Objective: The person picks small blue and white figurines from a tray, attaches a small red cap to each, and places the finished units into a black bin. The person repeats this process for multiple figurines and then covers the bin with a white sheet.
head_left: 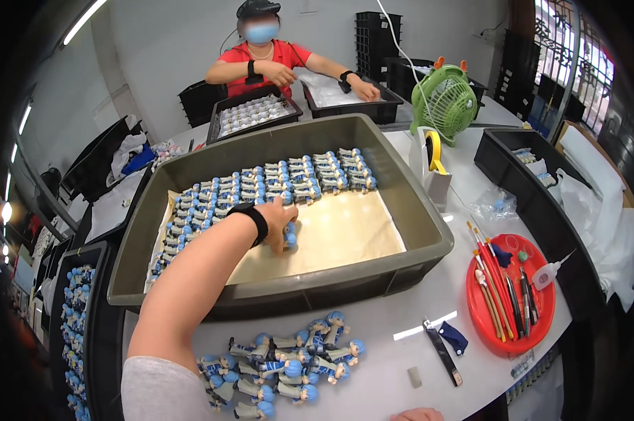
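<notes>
My left hand (280,223) reaches into a large grey-green bin (331,279). Its fingers are closed round a small blue-haired figurine (290,237), low over the cream liner sheet (352,228); the hand hides most of the figurine. Beyond and left of the hand, rows of similar figurines (268,179) lie side by side on the liner. In front of the bin, a loose heap of figurines (282,365) rests on the white table. Only a small part of my right hand (416,415) shows at the lower edge, its fingers mostly out of sight.
A red tray (477,309) holds brushes and tools at the right. Near it lie a dark blade-like tool (443,353) and a grey block (414,377). A green fan (444,102) and tape dispenser (435,165) stand behind. Across the table, a person (285,63) handles trays.
</notes>
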Demonstrator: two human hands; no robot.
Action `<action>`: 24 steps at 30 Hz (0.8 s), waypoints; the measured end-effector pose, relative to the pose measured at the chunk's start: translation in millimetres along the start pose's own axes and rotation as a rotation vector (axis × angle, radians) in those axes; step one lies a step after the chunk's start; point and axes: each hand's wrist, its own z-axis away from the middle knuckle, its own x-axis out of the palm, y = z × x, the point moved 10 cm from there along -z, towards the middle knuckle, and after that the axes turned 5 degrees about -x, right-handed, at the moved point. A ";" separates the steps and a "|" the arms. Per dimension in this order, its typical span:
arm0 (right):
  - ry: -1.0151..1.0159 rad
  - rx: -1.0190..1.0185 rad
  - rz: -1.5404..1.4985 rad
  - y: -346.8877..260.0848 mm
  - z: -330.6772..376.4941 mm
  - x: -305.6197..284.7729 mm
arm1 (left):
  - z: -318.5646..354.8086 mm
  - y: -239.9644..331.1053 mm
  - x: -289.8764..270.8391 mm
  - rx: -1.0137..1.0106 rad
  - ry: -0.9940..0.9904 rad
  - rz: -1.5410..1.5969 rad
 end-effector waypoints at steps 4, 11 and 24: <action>-0.008 -0.006 -0.013 -4.0 -1.6 1.2 | 26.2 -11.8 -45.1 0.119 0.279 0.188; -0.030 -0.002 0.010 -2.3 4.4 6.5 | 222.8 45.9 -133.3 0.415 0.634 0.479; -0.009 0.023 0.023 -8.6 11.5 13.4 | 287.7 36.9 75.6 0.227 0.107 0.485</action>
